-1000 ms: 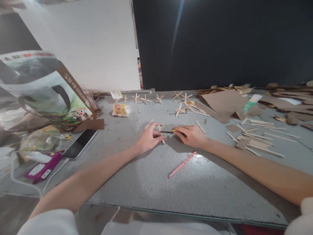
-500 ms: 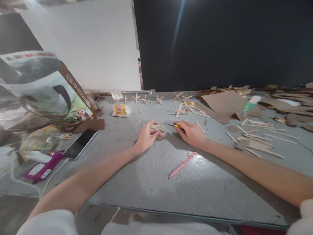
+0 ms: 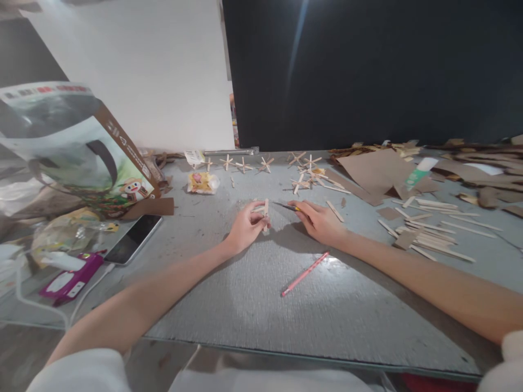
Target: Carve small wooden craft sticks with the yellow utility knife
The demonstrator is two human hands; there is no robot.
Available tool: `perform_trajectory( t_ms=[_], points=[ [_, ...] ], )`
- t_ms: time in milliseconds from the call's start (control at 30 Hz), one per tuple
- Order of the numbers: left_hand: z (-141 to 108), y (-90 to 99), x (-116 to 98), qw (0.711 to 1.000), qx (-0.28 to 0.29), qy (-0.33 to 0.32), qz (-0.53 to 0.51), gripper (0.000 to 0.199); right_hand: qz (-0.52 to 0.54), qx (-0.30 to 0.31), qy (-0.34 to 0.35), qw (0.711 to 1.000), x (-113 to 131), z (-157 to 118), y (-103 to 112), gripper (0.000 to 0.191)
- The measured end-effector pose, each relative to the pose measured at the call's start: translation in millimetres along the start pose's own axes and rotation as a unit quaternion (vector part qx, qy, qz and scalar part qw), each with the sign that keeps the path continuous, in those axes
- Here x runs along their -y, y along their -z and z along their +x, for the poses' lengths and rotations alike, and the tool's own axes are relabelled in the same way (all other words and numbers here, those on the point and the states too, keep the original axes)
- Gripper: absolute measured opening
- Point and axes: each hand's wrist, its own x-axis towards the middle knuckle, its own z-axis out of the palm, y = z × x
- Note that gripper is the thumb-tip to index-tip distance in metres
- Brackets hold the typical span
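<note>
Landmark: a pink pencil [image 3: 304, 274] lies slantwise on the grey tabletop [image 3: 229, 305], nearer the person than either hand
Left hand: the left hand [image 3: 246, 227] is beyond the pencil and to its left, thumb and fingers closed around a small wooden-stick piece [image 3: 266, 209]
Stick piece: beyond the pencil and to its left, at the fingertips of the left hand, one stick pointing away from the person and another partly hidden by the fingers; how they are joined is too small to tell
Right hand: the right hand [image 3: 322, 222] is beyond the pencil, gripping a thin tool with a yellow handle [image 3: 296, 208]
Tool tip: aimed left towards the stick piece and near it; whether they touch, I cannot tell
Loose stick: a single stick [image 3: 335, 211] lies beyond the pencil, just past the right hand
Stick stars: crossed-stick stars [image 3: 243, 165] stand well beyond the pencil, across the far side of the tabletop
Stick pile: a pile of flat sticks [image 3: 439, 238] is right of the pencil and farther off, with brown cardboard [image 3: 370, 173] behind
Left of pencil: a phone [image 3: 134, 239], a purple box [image 3: 72, 277] and, farther back, a yellow packet [image 3: 201, 183]
</note>
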Motion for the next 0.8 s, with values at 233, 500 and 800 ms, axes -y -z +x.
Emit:
perform_trajectory(
  t_ms=[233,500,800],
  points=[
    [-0.5,-0.6,-0.1,0.998,0.045,-0.031,-0.044,0.076,0.001,0.003,0.068,0.998,-1.5,1.0,0.0,0.038],
    [-7.9,-3.0,-11.7,0.996,0.049,-0.009,-0.078,0.072,-0.033,0.015,0.154,0.987,-4.1,0.5,-0.6,0.058],
    [-12.2,-4.2,-16.4,0.993,0.062,-0.01,-0.102,0.07,-0.039,0.004,0.171,0.985,-1.7,3.0,-1.2,0.059]
  ],
)
